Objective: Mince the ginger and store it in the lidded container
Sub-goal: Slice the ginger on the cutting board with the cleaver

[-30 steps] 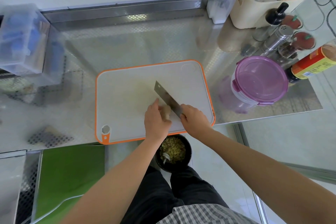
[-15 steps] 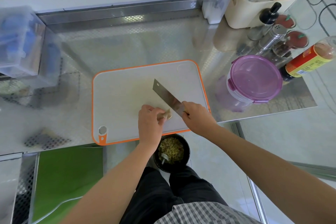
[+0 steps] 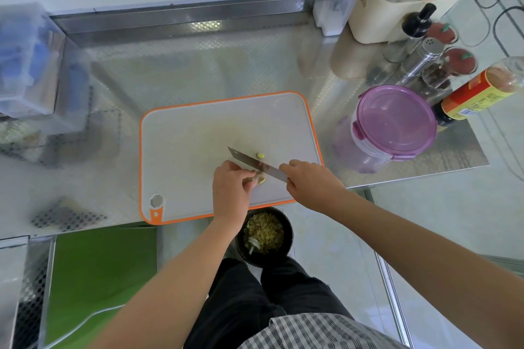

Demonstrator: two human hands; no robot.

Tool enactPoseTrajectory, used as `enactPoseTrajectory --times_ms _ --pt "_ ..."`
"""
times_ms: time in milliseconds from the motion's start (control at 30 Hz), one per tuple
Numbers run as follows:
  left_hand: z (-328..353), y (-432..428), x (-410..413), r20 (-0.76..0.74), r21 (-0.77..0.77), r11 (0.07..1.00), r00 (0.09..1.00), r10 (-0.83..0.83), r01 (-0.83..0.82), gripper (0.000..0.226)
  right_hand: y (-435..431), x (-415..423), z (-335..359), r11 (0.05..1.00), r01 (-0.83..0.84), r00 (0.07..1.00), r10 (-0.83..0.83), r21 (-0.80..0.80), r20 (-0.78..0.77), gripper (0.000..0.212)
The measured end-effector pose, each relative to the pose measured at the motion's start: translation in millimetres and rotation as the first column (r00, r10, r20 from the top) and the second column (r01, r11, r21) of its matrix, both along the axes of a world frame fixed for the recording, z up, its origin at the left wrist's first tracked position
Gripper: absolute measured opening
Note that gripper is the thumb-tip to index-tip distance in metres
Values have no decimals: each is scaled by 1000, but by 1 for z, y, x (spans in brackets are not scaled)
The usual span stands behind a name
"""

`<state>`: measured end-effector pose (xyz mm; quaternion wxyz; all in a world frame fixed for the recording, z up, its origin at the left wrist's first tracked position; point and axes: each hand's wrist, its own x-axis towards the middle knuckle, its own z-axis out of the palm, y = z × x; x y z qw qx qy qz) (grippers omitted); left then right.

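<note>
A white cutting board with an orange rim [image 3: 198, 133] lies on the steel counter. My left hand [image 3: 231, 190] pinches a small piece of ginger [image 3: 259, 179] at the board's near right. My right hand [image 3: 310, 185] grips the handle of a flat-bladed knife [image 3: 255, 164], whose blade lies across the ginger. A small cut-off ginger slice [image 3: 260, 155] sits on the board just beyond the blade. The lidded container [image 3: 392, 125], clear with a purple lid clipped on, stands to the right of the board.
A black bin with scraps [image 3: 265, 235] stands on the floor below the board's front edge. Bottles, shakers and a cream caddy [image 3: 397, 8] crowd the back right. Clear plastic boxes [image 3: 28, 65] sit at left. A green board [image 3: 105, 272] lies at lower left.
The knife has come down through the ginger, and a small slice now lies beyond the blade. Both hands stay at the board's near right.
</note>
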<state>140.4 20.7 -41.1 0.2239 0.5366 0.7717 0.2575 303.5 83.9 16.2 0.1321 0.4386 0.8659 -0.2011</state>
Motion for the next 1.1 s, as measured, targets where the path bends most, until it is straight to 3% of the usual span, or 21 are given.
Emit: enactPoseTrajectory --times_ms 300,467,533,633,833,1100 --pt "-7 0 -4 -1 33 999 1000 -15 15 14 1 -23 -30 996 81 997 -81 -23 -18 22" --pt "-8 -1 -12 -63 42 998 997 -38 40 24 6 -15 -30 953 272 932 -295 -133 -211 8" --pt "-7 -1 -17 -68 68 997 997 -28 33 28 5 -13 -27 960 230 950 -257 -159 -179 21" --pt "-5 -1 -22 -89 31 997 994 70 -68 33 -3 -13 -25 959 215 960 -242 -187 -140 16" --pt "-2 -6 -17 126 -161 955 955 270 -249 22 -16 -14 -29 946 244 943 -283 -216 -177 35" --pt "-11 1 -11 299 -261 909 868 396 -325 27 -25 -16 -18 947 252 924 -297 -198 -240 15"
